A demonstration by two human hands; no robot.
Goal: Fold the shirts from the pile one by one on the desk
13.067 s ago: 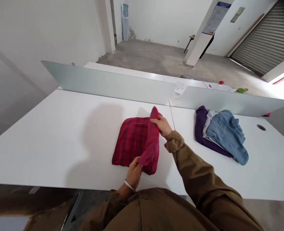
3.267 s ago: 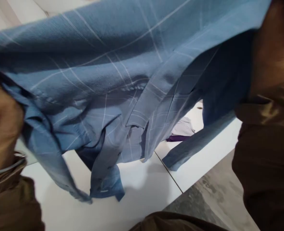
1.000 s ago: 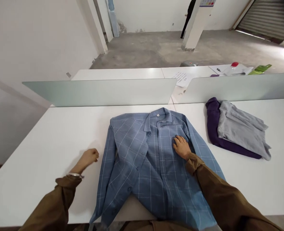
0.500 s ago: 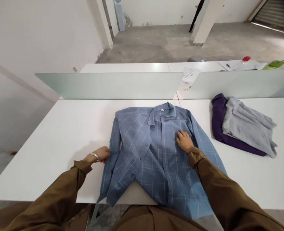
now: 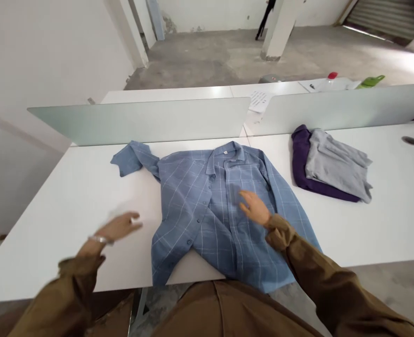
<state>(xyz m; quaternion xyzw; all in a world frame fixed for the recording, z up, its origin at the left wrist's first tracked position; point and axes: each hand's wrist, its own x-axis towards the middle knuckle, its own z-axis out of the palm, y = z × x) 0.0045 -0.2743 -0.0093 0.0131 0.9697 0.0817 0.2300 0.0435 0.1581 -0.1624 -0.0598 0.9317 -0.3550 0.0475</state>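
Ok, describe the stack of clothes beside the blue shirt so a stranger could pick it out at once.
On the white desk, below the frosted divider, a blue checked shirt lies spread out. Just to its right sits the stack: a rumpled grey garment on top of a dark purple garment. The purple edge showing along its left and lower sides sets it apart from the shirt.

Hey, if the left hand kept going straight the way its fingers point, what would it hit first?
Probably the blue checked shirt, at its side edge: the left hand points across the white desk toward it. The hand looks blurred and its height is unclear, so it could pass above.
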